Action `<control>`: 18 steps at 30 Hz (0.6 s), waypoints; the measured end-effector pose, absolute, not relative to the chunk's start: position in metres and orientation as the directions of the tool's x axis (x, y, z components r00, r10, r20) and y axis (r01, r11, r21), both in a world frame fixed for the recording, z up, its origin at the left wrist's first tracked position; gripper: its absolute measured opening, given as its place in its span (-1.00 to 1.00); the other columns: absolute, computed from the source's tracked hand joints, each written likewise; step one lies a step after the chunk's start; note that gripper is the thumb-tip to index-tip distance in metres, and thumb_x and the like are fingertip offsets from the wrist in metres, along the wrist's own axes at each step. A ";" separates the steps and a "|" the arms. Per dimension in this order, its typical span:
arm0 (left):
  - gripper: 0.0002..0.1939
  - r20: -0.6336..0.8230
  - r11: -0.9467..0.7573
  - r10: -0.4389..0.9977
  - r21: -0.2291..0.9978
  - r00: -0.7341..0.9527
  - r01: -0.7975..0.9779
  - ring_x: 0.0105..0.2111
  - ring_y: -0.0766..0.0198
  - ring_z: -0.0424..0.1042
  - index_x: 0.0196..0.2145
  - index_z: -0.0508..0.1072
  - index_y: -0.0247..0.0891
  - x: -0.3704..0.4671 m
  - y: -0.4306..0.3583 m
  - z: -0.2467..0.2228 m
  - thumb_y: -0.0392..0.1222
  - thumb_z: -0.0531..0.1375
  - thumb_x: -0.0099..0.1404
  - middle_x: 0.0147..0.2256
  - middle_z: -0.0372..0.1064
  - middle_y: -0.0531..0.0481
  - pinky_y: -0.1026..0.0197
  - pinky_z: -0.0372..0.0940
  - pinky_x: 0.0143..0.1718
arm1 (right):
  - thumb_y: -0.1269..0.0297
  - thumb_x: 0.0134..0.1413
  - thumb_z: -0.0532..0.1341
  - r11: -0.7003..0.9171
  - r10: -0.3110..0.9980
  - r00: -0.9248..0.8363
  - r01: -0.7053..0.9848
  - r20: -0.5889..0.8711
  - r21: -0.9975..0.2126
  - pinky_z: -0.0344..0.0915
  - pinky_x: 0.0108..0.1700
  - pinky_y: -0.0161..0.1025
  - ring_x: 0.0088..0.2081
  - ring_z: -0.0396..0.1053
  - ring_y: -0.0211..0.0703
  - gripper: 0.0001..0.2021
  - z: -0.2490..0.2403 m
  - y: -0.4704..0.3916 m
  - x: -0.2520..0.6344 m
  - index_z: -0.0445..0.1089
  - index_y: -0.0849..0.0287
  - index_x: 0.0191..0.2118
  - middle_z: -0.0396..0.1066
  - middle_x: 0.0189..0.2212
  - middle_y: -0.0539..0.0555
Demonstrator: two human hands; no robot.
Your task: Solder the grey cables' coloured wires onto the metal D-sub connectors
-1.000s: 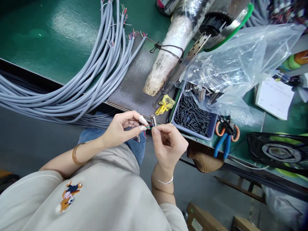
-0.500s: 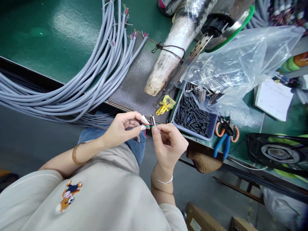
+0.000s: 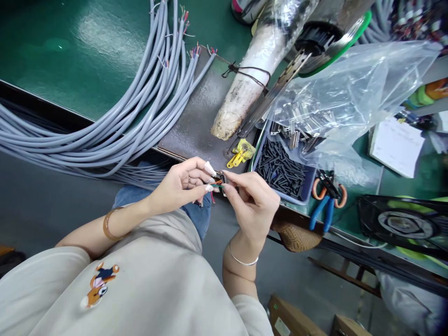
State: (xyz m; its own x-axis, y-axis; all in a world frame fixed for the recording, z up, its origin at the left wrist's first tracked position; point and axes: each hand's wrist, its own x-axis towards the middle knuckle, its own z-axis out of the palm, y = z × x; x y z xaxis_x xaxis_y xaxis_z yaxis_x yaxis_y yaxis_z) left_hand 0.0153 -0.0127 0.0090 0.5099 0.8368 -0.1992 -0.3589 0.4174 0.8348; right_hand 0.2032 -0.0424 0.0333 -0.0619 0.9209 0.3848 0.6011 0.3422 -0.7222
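My left hand [image 3: 184, 184] pinches thin coloured wires near the table's front edge, above my lap. Orange and green wires [image 3: 217, 184] run from its fingertips toward a small metal connector [image 3: 221, 178]. My right hand [image 3: 254, 200] has thumb and forefinger closed on the connector's right side. A red wire [image 3: 212, 196] hangs below the fingers. Part of a second connector shows under my left hand, mostly hidden. Behind the hands, a yellow tool [image 3: 236, 157] lies on a dark metal plate [image 3: 189, 116].
Grey cables [image 3: 140, 112] with stripped ends lie at left. A blue bin [image 3: 307, 186] of black sleeves, a plastic bag [image 3: 371, 79] of connectors, pliers [image 3: 327, 200], a wrapped white roll [image 3: 241, 88] and a black fan [image 3: 402, 221] are on the right.
My right hand has shifted slightly right and its fingers have moved up onto the connector. The connector has tilted, and my left hand stays nearly in place.
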 end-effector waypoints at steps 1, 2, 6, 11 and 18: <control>-0.66 -0.187 0.416 0.834 0.830 0.519 -0.371 -0.55 0.48 0.43 -0.20 0.35 -0.28 0.016 -0.013 0.008 -0.24 0.43 0.19 -0.37 0.52 0.05 0.44 0.39 -0.51 | 0.42 0.19 0.36 0.355 0.922 -0.092 0.592 0.377 -0.723 0.30 -0.40 -0.29 -0.42 0.40 -0.28 -0.77 0.034 -0.041 0.202 0.59 0.02 -0.05 0.56 -0.36 -0.03; -0.65 -0.175 0.414 0.833 0.827 0.525 -0.380 -0.54 0.47 0.43 -0.20 0.35 -0.27 0.016 -0.013 0.007 -0.23 0.44 0.19 -0.37 0.52 0.06 0.44 0.39 -0.51 | 0.43 0.19 0.36 0.365 0.921 -0.112 0.583 0.373 -0.726 0.31 -0.39 -0.28 -0.39 0.43 -0.27 -0.77 0.035 -0.041 0.200 0.59 0.03 -0.06 0.57 -0.35 -0.03; -0.65 -0.154 0.393 0.835 0.838 0.528 -0.377 -0.53 0.46 0.44 -0.20 0.34 -0.26 0.017 -0.015 0.004 -0.22 0.43 0.20 -0.37 0.51 0.07 0.42 0.39 -0.49 | 0.46 0.20 0.34 0.354 0.929 -0.117 0.556 0.351 -0.752 0.31 -0.37 -0.32 -0.37 0.44 -0.30 -0.88 0.040 -0.040 0.196 0.57 0.07 -0.21 0.57 -0.35 -0.04; -0.70 -0.138 0.302 0.891 0.892 0.432 -0.336 -0.47 0.44 0.48 -0.18 0.42 -0.29 0.017 -0.017 0.007 -0.26 0.41 0.19 -0.34 0.54 0.01 0.42 0.42 -0.41 | 0.40 0.24 0.31 0.253 0.959 -0.047 0.585 0.279 -0.771 0.26 -0.41 -0.33 -0.45 0.36 -0.33 -0.90 0.040 -0.042 0.195 0.50 0.13 -0.33 0.48 -0.43 -0.06; -0.87 -0.069 0.133 0.974 0.945 0.215 -0.298 -0.55 0.47 0.41 -0.37 0.55 -0.34 0.023 -0.016 0.012 -0.30 0.42 0.14 -0.46 0.52 0.04 0.44 0.35 -0.47 | 0.37 0.30 0.26 0.228 0.946 0.040 0.623 0.322 -0.748 0.11 -0.50 -0.34 -0.53 0.16 -0.39 -0.88 0.036 -0.050 0.195 0.46 0.12 -0.32 0.37 -0.45 -0.09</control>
